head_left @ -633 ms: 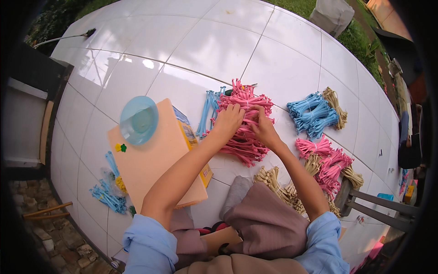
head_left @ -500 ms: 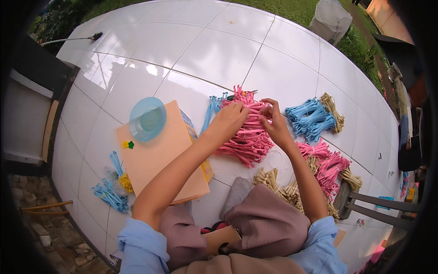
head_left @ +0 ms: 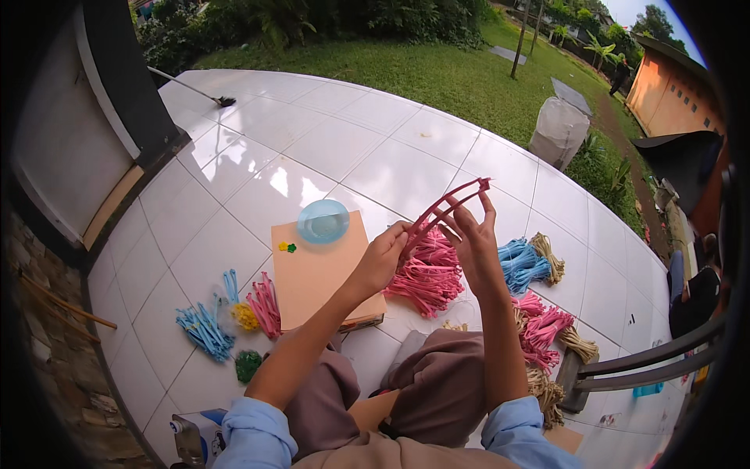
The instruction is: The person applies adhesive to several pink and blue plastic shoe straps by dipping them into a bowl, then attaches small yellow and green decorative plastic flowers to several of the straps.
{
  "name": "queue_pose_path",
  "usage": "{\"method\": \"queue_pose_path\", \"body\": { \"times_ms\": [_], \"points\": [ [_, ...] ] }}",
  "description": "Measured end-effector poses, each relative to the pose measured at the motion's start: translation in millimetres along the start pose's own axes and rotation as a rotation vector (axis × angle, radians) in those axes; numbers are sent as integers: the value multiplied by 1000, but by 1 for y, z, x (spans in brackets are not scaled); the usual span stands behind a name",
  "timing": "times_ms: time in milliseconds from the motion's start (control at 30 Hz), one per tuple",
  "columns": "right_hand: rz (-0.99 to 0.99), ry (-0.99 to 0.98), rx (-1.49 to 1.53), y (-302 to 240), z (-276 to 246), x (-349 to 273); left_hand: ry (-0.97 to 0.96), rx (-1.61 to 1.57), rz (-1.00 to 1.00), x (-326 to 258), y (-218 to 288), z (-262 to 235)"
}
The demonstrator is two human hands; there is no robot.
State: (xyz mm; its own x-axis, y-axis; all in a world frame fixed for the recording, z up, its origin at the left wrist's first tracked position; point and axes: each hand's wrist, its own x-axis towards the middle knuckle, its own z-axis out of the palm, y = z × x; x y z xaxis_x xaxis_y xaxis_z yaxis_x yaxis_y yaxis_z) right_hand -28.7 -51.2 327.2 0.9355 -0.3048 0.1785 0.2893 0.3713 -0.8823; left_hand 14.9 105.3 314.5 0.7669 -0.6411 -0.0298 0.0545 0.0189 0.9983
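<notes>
A few long dark pink strips (head_left: 447,205), knobbed at the far end, are raised above the floor. My left hand (head_left: 379,262) is closed in a pinch on their near end. My right hand (head_left: 476,246) is up beside them with its fingers stretched apart; whether it touches the strips I cannot tell. Below and between the hands lies a big heap of pink strips (head_left: 426,283), partly covered by them. To its left a flat peach-coloured board (head_left: 316,273) bears a clear blue bowl (head_left: 323,222), with a small yellow piece (head_left: 283,246) and a small green piece (head_left: 292,248) nearby.
Blue strip bundles (head_left: 522,266), pink bundles (head_left: 543,328) and beige bundles (head_left: 547,391) lie at the right, near a dark wooden frame (head_left: 648,359). Blue strips (head_left: 205,328), yellow pieces (head_left: 244,316) and pink strips (head_left: 264,305) lie left of the board. A broom (head_left: 223,101) lies far left.
Both hands were at the pink heap; now they are raised above it, with a few strips in the left. The view has tilted up, showing more lawn.
</notes>
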Motion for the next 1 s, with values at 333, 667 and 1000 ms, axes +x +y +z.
{"method": "queue_pose_path", "body": {
  "times_ms": [333,667,1000],
  "points": [
    [-136,-171,10,2,61,-20,146,474,157,-77,-8,-29],
    [108,-152,-44,46,102,-42,353,351,158,-84,-12,-36],
    [23,50,-209,66,95,-53,719,251,473,-65,-20,-18]
  ]
}}
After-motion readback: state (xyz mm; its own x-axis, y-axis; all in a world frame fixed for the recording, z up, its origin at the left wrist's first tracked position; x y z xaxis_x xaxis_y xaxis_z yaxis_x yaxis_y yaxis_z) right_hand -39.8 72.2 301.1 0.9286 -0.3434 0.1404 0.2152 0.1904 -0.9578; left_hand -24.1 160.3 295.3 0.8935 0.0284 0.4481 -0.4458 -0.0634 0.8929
